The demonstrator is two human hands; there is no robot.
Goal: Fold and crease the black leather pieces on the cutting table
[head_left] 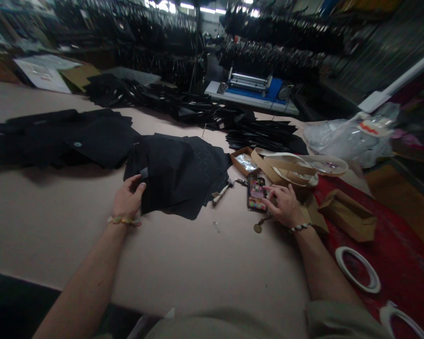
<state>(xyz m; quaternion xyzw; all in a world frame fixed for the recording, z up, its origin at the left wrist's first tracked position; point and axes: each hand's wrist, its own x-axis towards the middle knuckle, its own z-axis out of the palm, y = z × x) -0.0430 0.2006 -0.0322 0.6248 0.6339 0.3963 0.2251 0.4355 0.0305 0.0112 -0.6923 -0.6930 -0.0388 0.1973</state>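
My left hand [129, 197] is at the left edge of a stack of black fabric pieces [173, 169], its thumb and fingers pinched on the edge beside a small grey tab [144, 173]. On the right, my right hand [283, 203] reaches over a phone [256, 194] with a lit, colourful screen; its fingers are spread, with fingertips at the screen's right side. The phone lies on the table. Between the fabric and the phone lies a small tool with a pale handle [220, 194]. A round brass-coloured tag [257, 228] rests below the phone.
More black pieces [102, 136] lie at the left, with dark stacks [183, 106] behind. To the right are an open small box [245, 161], a brown paper box [349, 215], tape rolls [358, 269] on red material [392, 235], and plastic bags [349, 137].
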